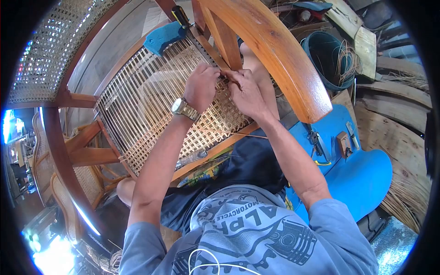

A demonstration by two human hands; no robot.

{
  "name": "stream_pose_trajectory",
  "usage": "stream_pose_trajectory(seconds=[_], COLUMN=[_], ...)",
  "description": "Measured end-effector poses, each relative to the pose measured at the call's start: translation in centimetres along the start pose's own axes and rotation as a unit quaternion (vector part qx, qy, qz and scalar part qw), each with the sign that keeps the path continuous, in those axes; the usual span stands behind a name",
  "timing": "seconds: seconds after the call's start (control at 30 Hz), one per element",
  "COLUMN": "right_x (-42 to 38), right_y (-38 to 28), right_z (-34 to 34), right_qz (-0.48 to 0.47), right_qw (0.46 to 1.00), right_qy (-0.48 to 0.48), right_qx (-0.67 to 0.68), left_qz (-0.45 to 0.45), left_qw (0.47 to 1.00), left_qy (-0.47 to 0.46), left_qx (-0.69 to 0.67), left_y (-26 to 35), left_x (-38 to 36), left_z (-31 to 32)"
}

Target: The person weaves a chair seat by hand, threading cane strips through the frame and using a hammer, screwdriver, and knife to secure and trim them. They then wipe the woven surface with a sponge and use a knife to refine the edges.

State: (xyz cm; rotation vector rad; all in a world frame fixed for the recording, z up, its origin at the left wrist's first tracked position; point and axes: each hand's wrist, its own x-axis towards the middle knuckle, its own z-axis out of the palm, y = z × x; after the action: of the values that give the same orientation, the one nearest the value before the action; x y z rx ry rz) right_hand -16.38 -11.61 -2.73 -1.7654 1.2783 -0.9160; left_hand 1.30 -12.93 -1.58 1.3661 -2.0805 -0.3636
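Observation:
Both hands meet at the side rail of a wooden chair seat strung with cane strands (133,87). My left hand (201,86) is closed over the strands, its fingertips pinched together beside the rail. Against it, my right hand (246,93) has its thumb and fingers closed at the same edge. What the fingertips hold is too small and hidden to name. Below the hands lies woven cane mesh (215,121), and a loose cane strand (243,134) crosses it. A blue sponge (162,37) and a screwdriver (180,16) sit at the seat's far end.
The chair's curved wooden armrest (279,50) arches at the right of my right hand. Beyond it stand a dark bucket (327,59) with cane scraps and a blue plastic seat (362,169) bearing pliers (316,142) and small tools. Cane-backed furniture (50,55) rises at left.

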Motion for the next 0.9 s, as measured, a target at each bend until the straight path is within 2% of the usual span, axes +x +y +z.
stream_pose_trajectory(seconds=[0.07, 0.1, 0.17, 0.2, 0.23, 0.3, 0.33, 0.4, 0.5, 0.6, 0.73, 0.8, 0.9], right_x=[-0.1, -0.1, -0.1, 0.0, 0.0, 0.1, 0.0, -0.3, -0.6, -0.7, -1.1, -1.2, -1.3], right_y=[0.6, 0.6, 0.6, 0.0, -0.4, -1.4, -1.5, -1.5, 0.7, 2.1, 3.2, 3.2, 2.7], right_z=[0.5, 0.5, 0.5, 0.3, 0.0, -1.0, -1.2, -1.6, -0.4, 0.3, 1.2, 1.2, 0.7], right_qz=[-0.002, -0.003, 0.018, 0.039, 0.039, 0.125, 0.124, 0.214, 0.191, 0.187, 0.184, 0.179, 0.163], right_qw=[1.000, 1.000, 1.000, 0.999, 0.999, 0.979, 0.979, 0.951, 0.957, 0.964, 0.967, 0.972, 0.977], right_qy=[0.012, 0.025, 0.017, 0.009, 0.009, -0.011, -0.011, 0.001, 0.057, 0.069, 0.104, 0.115, 0.108], right_qx=[-0.004, -0.008, 0.008, 0.024, 0.024, 0.160, 0.161, 0.222, 0.209, 0.177, 0.141, 0.100, 0.087], left_qz=[-0.063, -0.064, -0.129, -0.128, -0.114, -0.100, -0.067, -0.008, -0.013, -0.035, -0.026, 0.053, 0.051], left_qw=[0.997, 0.997, 0.988, 0.988, 0.990, 0.992, 0.997, 1.000, 0.997, 0.990, 0.990, 0.988, 0.985], left_qy=[0.011, 0.012, -0.034, -0.034, -0.043, -0.052, -0.036, -0.015, -0.053, -0.087, -0.096, -0.138, -0.160], left_qx=[-0.050, -0.050, -0.074, -0.074, -0.069, -0.064, -0.024, 0.023, 0.055, 0.107, 0.099, 0.036, -0.047], left_y=[-0.1, 0.0, 0.1, 0.1, 0.1, 0.3, 0.4, 0.5, 0.7, 1.2, 1.2, 0.5, -2.1], left_x=[0.1, 0.1, 0.4, 0.5, 0.6, 0.5, 0.4, 0.6, 0.8, 1.3, 1.8, 2.2, 3.2], left_z=[-0.4, -0.5, -0.7, -0.7, -0.6, -0.3, 0.0, 0.2, 0.1, 0.3, -0.7, -2.1, -2.4])
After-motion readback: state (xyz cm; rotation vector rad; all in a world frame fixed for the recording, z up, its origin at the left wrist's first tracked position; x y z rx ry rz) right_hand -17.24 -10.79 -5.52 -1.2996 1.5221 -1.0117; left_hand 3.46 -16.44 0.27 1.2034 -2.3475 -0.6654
